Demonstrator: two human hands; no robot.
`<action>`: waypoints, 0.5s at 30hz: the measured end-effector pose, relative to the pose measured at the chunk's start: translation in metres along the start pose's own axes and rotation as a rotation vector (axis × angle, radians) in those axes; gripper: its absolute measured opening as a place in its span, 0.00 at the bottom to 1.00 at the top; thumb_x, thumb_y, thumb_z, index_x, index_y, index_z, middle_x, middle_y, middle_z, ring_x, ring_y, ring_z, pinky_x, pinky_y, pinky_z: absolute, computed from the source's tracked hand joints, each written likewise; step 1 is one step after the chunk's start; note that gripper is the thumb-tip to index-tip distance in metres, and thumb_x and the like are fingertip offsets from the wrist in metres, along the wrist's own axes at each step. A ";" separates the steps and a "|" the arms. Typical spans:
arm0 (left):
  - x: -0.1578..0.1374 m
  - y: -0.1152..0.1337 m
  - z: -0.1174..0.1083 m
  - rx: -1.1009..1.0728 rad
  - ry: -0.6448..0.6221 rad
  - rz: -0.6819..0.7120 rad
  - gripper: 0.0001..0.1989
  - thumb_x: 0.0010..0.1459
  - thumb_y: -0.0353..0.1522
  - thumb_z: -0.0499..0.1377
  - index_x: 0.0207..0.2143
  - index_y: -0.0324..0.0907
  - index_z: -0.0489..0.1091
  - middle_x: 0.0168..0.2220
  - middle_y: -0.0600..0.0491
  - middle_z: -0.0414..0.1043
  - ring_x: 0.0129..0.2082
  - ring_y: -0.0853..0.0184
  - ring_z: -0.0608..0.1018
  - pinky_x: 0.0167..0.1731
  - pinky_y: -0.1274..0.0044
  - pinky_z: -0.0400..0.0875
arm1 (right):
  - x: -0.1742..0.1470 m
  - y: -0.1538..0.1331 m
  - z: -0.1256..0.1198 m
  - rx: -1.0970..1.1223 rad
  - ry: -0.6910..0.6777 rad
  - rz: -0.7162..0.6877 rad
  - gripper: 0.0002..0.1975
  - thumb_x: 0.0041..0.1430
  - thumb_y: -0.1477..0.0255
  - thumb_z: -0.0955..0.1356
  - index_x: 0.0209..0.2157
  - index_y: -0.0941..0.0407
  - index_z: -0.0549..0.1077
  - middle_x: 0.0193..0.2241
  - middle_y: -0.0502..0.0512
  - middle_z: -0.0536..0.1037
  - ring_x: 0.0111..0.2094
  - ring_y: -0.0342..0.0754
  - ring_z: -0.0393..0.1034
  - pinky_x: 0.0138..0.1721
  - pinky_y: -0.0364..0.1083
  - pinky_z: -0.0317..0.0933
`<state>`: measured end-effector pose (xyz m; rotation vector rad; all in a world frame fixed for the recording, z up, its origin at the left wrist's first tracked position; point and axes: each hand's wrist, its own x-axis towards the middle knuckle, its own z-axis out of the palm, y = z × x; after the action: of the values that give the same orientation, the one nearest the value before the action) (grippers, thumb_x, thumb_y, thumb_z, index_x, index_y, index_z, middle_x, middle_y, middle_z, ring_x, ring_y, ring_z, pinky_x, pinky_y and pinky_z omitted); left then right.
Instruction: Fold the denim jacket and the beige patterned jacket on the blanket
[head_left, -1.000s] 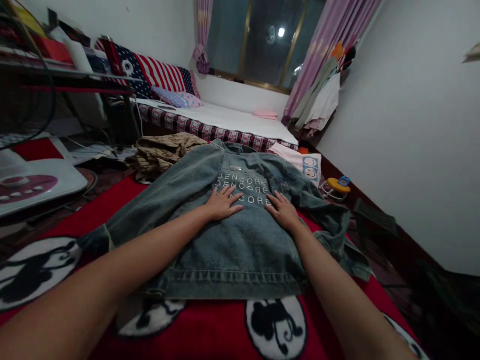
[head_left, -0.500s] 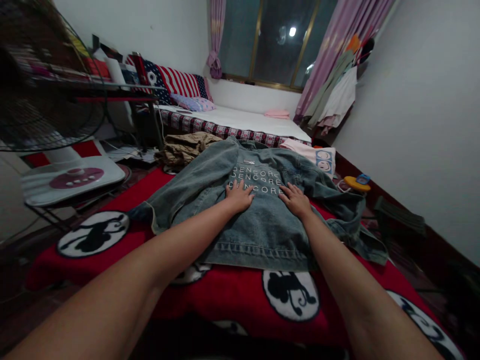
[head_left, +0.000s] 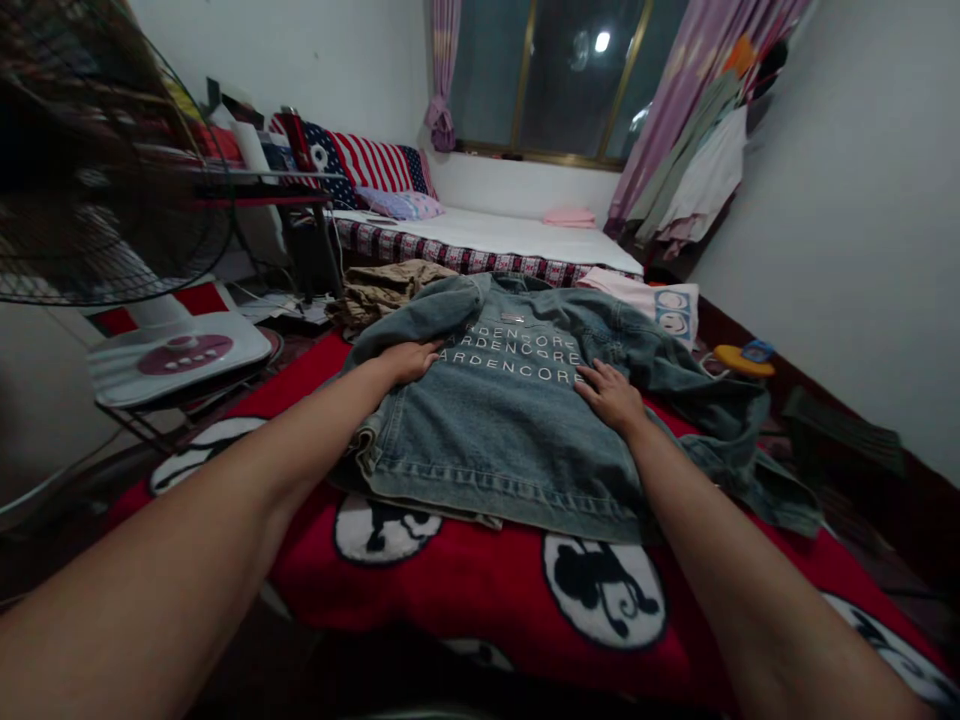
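A blue denim jacket (head_left: pixel 495 430) lies back side up, with rows of white lettering across its back. My left hand (head_left: pixel 409 362) rests on the jacket's left side, at the left end of the lettering, its fingers stretched toward the letters. On the right end of the lettering lies my right hand (head_left: pixel 611 393), palm down with fingers spread. The right sleeve (head_left: pixel 720 430) spreads out to the right; the left sleeve's lower part is not visible. Beneath the jacket is a red blanket (head_left: pixel 480 580) with white round cartoon patches.
Brown patterned cloth (head_left: pixel 390 295) and a pink folded garment (head_left: pixel 637 292) lie beyond the jacket. An electric fan (head_left: pixel 112 180) stands close on the left, near a cluttered desk (head_left: pixel 262 180). A bed (head_left: pixel 495 235) is under the window. Clothes (head_left: pixel 705 180) hang on the right.
My left hand has moved left from the middle of the lettering to the jacket's side. More letters show, and the left sleeve no longer reaches out to the lower left. My right hand remains on the jacket.
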<state>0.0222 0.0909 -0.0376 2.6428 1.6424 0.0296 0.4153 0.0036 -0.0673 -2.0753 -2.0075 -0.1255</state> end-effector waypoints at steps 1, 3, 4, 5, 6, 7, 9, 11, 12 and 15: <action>0.000 0.001 0.003 -0.008 0.014 -0.004 0.28 0.68 0.40 0.39 0.67 0.42 0.51 0.62 0.43 0.62 0.59 0.59 0.68 0.57 0.72 0.60 | 0.000 -0.001 -0.001 -0.008 -0.012 0.003 0.27 0.66 0.54 0.57 0.62 0.48 0.62 0.67 0.57 0.54 0.66 0.58 0.48 0.59 0.63 0.54; -0.001 0.004 0.006 -0.020 0.012 -0.007 0.28 0.68 0.40 0.39 0.67 0.40 0.51 0.62 0.43 0.62 0.60 0.59 0.68 0.58 0.71 0.59 | -0.002 -0.003 -0.003 -0.028 -0.055 0.017 0.27 0.67 0.54 0.55 0.63 0.48 0.60 0.68 0.58 0.51 0.67 0.59 0.46 0.59 0.65 0.52; -0.002 0.005 0.006 -0.028 0.005 -0.006 0.28 0.68 0.39 0.39 0.67 0.39 0.51 0.63 0.42 0.60 0.60 0.59 0.67 0.58 0.71 0.59 | -0.003 -0.003 -0.005 -0.033 -0.087 0.021 0.28 0.67 0.54 0.55 0.64 0.48 0.58 0.68 0.57 0.50 0.68 0.59 0.44 0.59 0.67 0.52; -0.004 0.005 0.006 -0.038 -0.007 0.002 0.28 0.68 0.39 0.39 0.67 0.39 0.50 0.64 0.42 0.59 0.61 0.59 0.67 0.59 0.71 0.58 | -0.005 -0.001 -0.008 -0.031 -0.123 0.017 0.28 0.67 0.54 0.54 0.65 0.47 0.57 0.69 0.57 0.48 0.68 0.59 0.43 0.59 0.68 0.51; -0.006 0.005 0.004 -0.050 -0.015 0.026 0.28 0.68 0.38 0.39 0.67 0.38 0.50 0.65 0.43 0.57 0.61 0.60 0.66 0.59 0.71 0.58 | -0.008 0.002 -0.012 -0.022 -0.162 -0.002 0.29 0.67 0.53 0.54 0.65 0.48 0.55 0.69 0.57 0.47 0.68 0.59 0.42 0.59 0.68 0.51; -0.009 0.004 0.003 -0.065 -0.015 0.061 0.28 0.68 0.37 0.40 0.67 0.37 0.51 0.65 0.42 0.55 0.61 0.61 0.66 0.59 0.71 0.57 | -0.012 0.007 -0.017 -0.006 -0.201 -0.038 0.29 0.66 0.53 0.55 0.65 0.48 0.55 0.69 0.57 0.47 0.68 0.58 0.41 0.60 0.67 0.50; -0.017 0.001 -0.002 -0.088 -0.021 0.136 0.27 0.66 0.34 0.43 0.65 0.33 0.53 0.66 0.41 0.53 0.62 0.62 0.64 0.60 0.71 0.55 | -0.025 0.020 -0.030 0.045 -0.270 -0.141 0.30 0.65 0.55 0.59 0.65 0.50 0.56 0.68 0.58 0.50 0.68 0.56 0.43 0.62 0.62 0.49; -0.028 -0.004 -0.009 -0.096 -0.048 0.194 0.28 0.61 0.30 0.48 0.63 0.31 0.56 0.65 0.40 0.55 0.62 0.64 0.64 0.61 0.71 0.54 | -0.041 0.035 -0.047 0.118 -0.293 -0.222 0.29 0.63 0.59 0.62 0.63 0.51 0.60 0.67 0.58 0.55 0.67 0.53 0.48 0.64 0.56 0.50; -0.034 -0.006 -0.014 -0.095 -0.075 0.214 0.30 0.56 0.28 0.51 0.62 0.31 0.58 0.64 0.40 0.58 0.61 0.65 0.64 0.60 0.70 0.55 | -0.051 0.042 -0.056 0.158 -0.288 -0.239 0.28 0.62 0.61 0.64 0.62 0.52 0.62 0.65 0.57 0.59 0.65 0.52 0.53 0.63 0.55 0.51; -0.058 -0.005 -0.033 -0.133 -0.149 0.311 0.32 0.44 0.26 0.55 0.56 0.40 0.68 0.61 0.47 0.65 0.58 0.65 0.68 0.58 0.71 0.58 | -0.081 0.056 -0.081 0.242 -0.206 -0.196 0.23 0.57 0.65 0.66 0.54 0.54 0.71 0.55 0.57 0.73 0.55 0.53 0.68 0.57 0.53 0.61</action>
<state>-0.0089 0.0414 -0.0047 2.6951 1.1349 -0.0479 0.4766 -0.0955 -0.0148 -1.8032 -2.2168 0.2941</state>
